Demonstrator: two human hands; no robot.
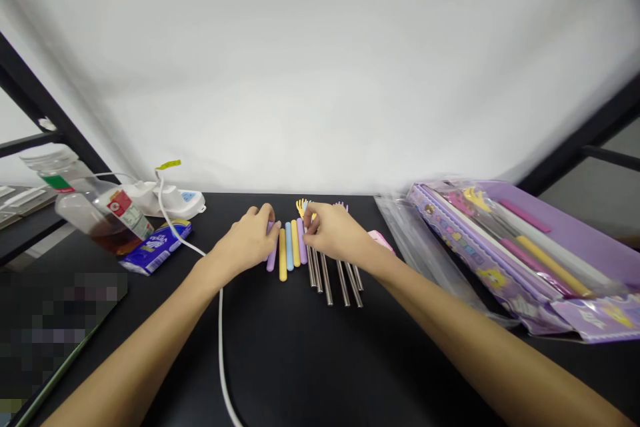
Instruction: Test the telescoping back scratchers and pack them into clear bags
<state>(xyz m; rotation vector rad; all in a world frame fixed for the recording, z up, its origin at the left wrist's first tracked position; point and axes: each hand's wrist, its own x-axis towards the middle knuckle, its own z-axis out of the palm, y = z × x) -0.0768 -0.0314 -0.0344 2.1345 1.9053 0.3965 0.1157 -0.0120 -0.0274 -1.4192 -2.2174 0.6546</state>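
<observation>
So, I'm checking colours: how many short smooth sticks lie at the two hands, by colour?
Yellow sticks: 2
Blue stick: 1
Purple sticks: at least 2, partly hidden by the left hand
Total: at least 5

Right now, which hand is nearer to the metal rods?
The right: the right hand is directly over part of the metal rods. The left hand is left of them, at the leftmost purple stick.
</observation>
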